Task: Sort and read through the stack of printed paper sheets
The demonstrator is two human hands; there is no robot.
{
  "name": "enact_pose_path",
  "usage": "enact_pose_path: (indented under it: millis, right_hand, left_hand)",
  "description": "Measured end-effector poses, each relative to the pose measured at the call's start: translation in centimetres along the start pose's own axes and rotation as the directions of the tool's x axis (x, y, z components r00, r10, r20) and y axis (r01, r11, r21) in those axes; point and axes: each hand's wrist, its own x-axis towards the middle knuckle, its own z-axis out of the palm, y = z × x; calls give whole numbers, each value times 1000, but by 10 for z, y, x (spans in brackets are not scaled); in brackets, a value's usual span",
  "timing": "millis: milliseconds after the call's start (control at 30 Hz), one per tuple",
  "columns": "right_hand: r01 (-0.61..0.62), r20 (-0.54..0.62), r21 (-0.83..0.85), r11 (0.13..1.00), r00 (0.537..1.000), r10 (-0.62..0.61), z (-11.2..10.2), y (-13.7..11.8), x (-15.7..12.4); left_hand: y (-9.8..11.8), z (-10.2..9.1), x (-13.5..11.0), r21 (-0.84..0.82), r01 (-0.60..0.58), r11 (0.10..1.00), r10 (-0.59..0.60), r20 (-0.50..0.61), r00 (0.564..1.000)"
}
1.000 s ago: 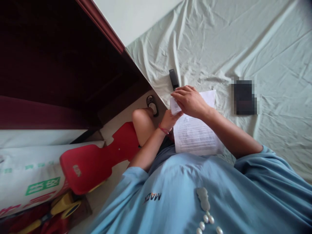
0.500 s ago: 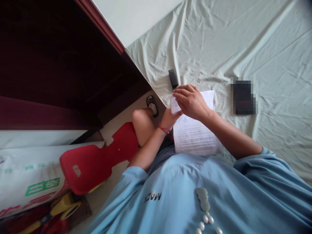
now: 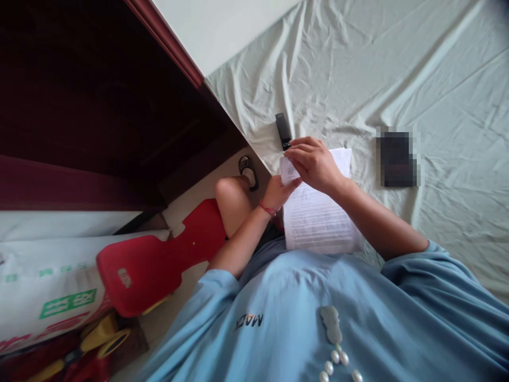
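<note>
A stack of printed paper sheets [image 3: 320,223] lies on my lap, at the edge of the bed. My left hand [image 3: 279,192] grips the left edge of the stack, thumb on top and the other fingers underneath. Across the far left corner reaches my right hand [image 3: 316,164], its fingers bent over the top sheets and pressed together on them; its thumb is hidden. Just beyond those fingertips a slim black stapler-like object [image 3: 282,130] rests on the sheet, close to the right hand.
A pale green bedsheet [image 3: 358,69] spreads wrinkled to the right, with a blurred dark rectangular object [image 3: 397,159] on it. Dark wooden furniture [image 3: 99,106] stands at the left. Below it are a red plastic piece [image 3: 147,265] and a white printed sack [image 3: 40,276].
Both hands and the held paper corner have shifted very slightly to the right. The grip on the sheets looks the same.
</note>
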Motion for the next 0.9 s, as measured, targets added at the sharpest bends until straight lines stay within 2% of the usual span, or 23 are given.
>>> enact_pose_path:
  millis: [133,300,467,900]
  right_hand:
    - [0,-28,-2,1000,1000,0,-1,5,2]
    - [1,-69,4,1000,998,0,-3,10,2]
    - [-39,-85,-22,999,996,37,-6,14,-2]
    - [29,-154,-78,997,987,-41,-2,17,-10]
  left_hand:
    - [6,0,2,76,-26,997,26,3,1000]
    - [15,0,4,119,-134,984,135,7,991]
    - [14,-1,4,92,-99,991,96,36,995]
    - [15,3,1,-102,-17,995,25,84,996]
